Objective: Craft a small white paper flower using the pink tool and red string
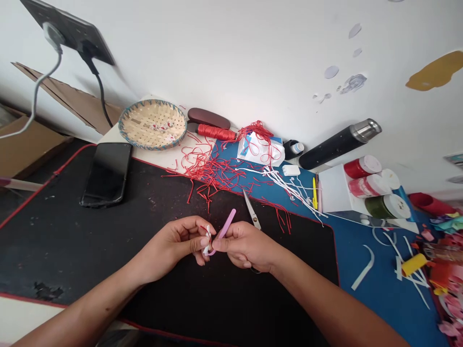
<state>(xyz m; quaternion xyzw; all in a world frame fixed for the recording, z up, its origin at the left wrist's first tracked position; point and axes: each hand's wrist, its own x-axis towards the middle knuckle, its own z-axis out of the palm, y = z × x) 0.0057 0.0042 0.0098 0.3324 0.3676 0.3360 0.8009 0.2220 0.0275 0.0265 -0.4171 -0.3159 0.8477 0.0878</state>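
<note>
My left hand (173,242) pinches a small white paper bundle (207,240) with red thread on it between thumb and fingers. My right hand (246,246) grips a slim pink tool (226,224), possibly tweezers, whose lower end curves around the bundle. The two hands nearly meet over a black desk mat (72,241). Steel scissors (251,210) lie on the mat just above my right hand, and loose red thread scraps (206,169) spread farther up.
Beyond the hands are a black phone (106,174), a woven basket (152,125), a red thread spool (211,132), white strips (289,187), a black flask (340,143) and tape rolls (369,185). Paper strips and coloured craft scraps (444,260) lie on a blue mat (383,289) at right.
</note>
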